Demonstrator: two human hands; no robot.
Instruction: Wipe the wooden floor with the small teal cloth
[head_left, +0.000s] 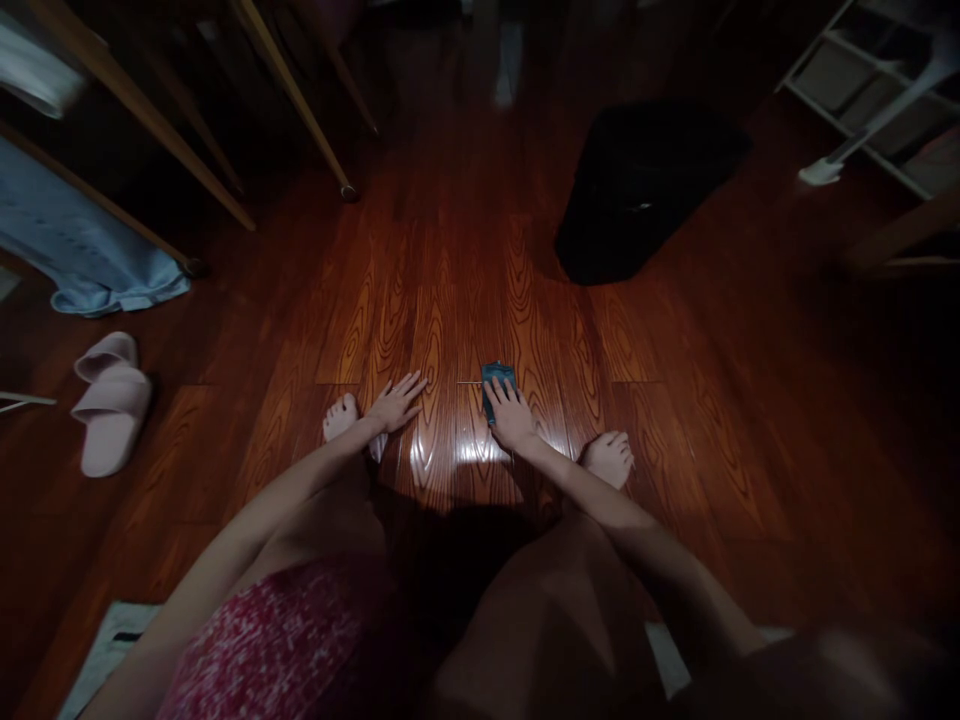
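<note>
On the wooden floor lies a small dark teal item, perhaps a folded cloth or pouch; its exact kind is hard to make out. My right hand rests flat over it with the fingers stretched out. A thin pale stick-like thing points out from its left side. My left hand is to the left, low over or on the bare floorboards, fingers spread and holding nothing. Beside it, near my left foot, is a small pale object, mostly hidden by the wrist.
A black box-like case or bin stands ahead on the right. Pink slippers lie at the left, near hanging light-blue fabric and wooden furniture legs. A white shelf rack stands far right. My feet flank my hands.
</note>
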